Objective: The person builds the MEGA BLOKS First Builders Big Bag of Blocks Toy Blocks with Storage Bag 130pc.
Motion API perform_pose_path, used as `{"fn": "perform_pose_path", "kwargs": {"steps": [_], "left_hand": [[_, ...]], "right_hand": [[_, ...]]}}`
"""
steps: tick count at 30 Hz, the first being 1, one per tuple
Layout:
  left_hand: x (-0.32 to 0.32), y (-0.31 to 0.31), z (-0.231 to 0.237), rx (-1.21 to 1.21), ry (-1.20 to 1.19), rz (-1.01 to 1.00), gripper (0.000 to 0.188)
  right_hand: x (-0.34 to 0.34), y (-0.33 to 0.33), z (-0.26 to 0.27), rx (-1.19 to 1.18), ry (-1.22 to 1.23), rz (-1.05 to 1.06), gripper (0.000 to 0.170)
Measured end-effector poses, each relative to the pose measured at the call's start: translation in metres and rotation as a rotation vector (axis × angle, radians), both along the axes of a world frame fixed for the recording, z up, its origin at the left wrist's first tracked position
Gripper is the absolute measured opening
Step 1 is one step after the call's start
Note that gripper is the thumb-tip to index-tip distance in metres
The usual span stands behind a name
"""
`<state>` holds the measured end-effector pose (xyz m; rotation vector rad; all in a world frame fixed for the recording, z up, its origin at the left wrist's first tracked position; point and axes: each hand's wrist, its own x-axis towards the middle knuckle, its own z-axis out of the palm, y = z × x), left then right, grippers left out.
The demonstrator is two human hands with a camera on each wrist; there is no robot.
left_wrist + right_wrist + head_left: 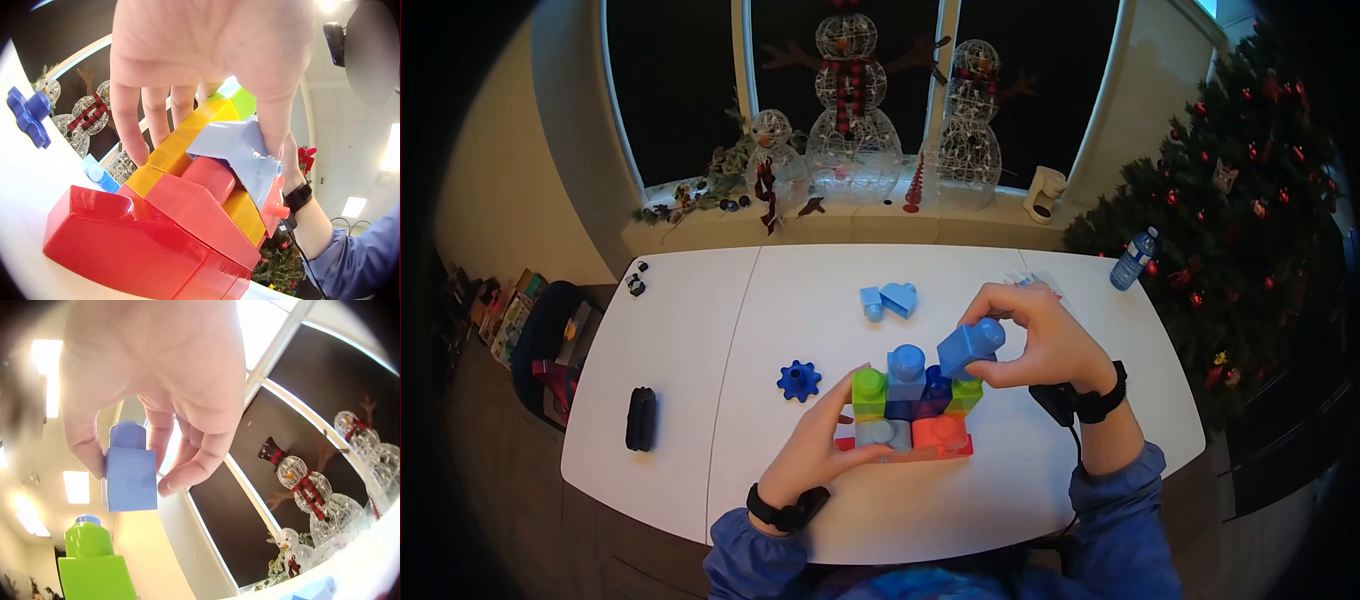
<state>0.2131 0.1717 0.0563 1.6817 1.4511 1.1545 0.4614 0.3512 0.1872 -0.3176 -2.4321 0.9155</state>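
My right hand point(1048, 335) pinches a blue toy building block point(962, 352) between thumb and fingers. That block is just above a green block point(94, 575) at the right end of a stacked build of bricks. With thumb in front and fingers behind, my left hand point(812, 447) grips the build's left side, near a grey-blue sloped block point(234, 147). Another blue block point(906, 372) stands on top at the middle, beside a dark blue one point(936, 388). Lower down are yellow blocks point(181, 144), a coral block point(940, 432) and a red base point(125, 244).
Left of the build lies a dark blue gear-shaped piece point(799, 381). Light blue blocks point(889, 300) lie farther back. A black case point(641, 419) is on the white table point(670, 330) at left, and a water bottle point(1135, 258) stands at the far right corner.
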Motion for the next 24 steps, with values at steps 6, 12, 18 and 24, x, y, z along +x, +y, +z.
{"fn": "perform_pose_path", "kwargs": {"steps": [6,12,18,24], "left_hand": [[0.000,0.001,-0.005,0.035,-0.003,0.010,0.101],[-0.001,0.000,-0.002,0.010,-0.019,-0.011,0.099],[0.000,-0.001,0.000,0.000,-0.003,0.003,0.098],[-0.001,-0.001,-0.001,-0.012,0.002,0.005,0.099]], "right_hand": [[-0.018,-0.022,0.001,0.173,-0.173,0.023,0.035],[-0.017,-0.018,0.001,0.217,-0.208,0.060,0.040],[-0.047,0.059,-0.045,-0.243,-0.154,-0.045,0.061],[-0.101,0.132,-0.147,0.283,-0.381,-0.343,0.059]]}}
